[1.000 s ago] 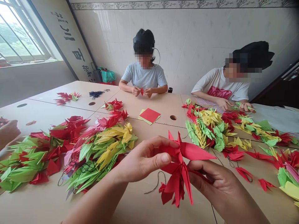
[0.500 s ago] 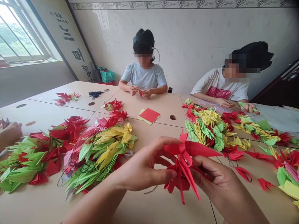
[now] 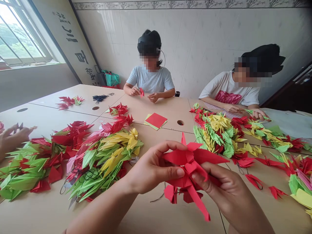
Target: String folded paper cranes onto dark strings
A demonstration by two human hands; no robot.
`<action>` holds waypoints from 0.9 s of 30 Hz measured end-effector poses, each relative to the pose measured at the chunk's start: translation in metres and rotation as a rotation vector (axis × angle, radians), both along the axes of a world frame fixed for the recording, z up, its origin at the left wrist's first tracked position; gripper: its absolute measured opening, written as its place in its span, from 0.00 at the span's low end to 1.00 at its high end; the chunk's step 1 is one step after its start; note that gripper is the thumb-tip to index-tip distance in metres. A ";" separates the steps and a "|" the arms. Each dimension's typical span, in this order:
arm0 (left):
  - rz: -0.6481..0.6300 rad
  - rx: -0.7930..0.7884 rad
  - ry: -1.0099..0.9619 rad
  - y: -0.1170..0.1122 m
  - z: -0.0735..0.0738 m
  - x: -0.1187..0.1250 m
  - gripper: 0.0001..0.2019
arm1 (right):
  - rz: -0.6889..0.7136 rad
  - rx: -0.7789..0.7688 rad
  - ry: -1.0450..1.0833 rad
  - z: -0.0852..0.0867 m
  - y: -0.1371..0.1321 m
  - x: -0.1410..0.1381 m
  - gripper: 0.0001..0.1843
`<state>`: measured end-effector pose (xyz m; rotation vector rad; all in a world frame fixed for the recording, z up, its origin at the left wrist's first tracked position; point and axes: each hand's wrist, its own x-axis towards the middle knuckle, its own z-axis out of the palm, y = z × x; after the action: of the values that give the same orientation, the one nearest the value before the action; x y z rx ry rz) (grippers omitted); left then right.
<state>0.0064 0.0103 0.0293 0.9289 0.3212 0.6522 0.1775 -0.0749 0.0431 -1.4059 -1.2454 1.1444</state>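
Note:
Held up above the table between both hands is a string of red origami cranes (image 3: 190, 167), with wings spread and folded points hanging down. My left hand (image 3: 156, 165) pinches it from the left, thumb on the front and fingers behind the wing. My right hand (image 3: 216, 182) grips it from the right, thumb against a folded part and the other fingers behind. Part of the thread (image 3: 158, 197) shows below my left hand. The backs of the cranes are hidden by my fingers.
Piles of red, green and yellow folded cranes lie left (image 3: 112, 159) and right (image 3: 219, 130). Square paper sheets (image 3: 156, 121) lie mid-table. Two people sit opposite, handling folded paper; another person's hands (image 3: 14, 138) are at the left edge. Dark threads (image 3: 99, 98) lie farther back.
The red cranes have tilted and turned in my hands, and my left thumb now presses nearer their middle. The person opposite has moved a red piece aside; the hands at left have shifted.

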 end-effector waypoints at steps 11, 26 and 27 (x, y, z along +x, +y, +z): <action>0.091 0.185 0.141 -0.003 0.005 -0.003 0.29 | 0.000 -0.019 0.204 -0.002 0.004 -0.003 0.15; 0.335 1.079 0.698 -0.006 0.014 -0.005 0.07 | -0.303 0.136 -0.166 0.000 0.005 -0.015 0.15; 0.292 1.035 0.692 -0.005 0.014 -0.005 0.09 | -0.290 0.135 -0.157 0.001 0.005 -0.015 0.15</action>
<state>0.0014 0.0051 0.0437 2.1392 0.7739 0.7503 0.1627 -0.0700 0.0441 -1.5374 -1.1570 0.7524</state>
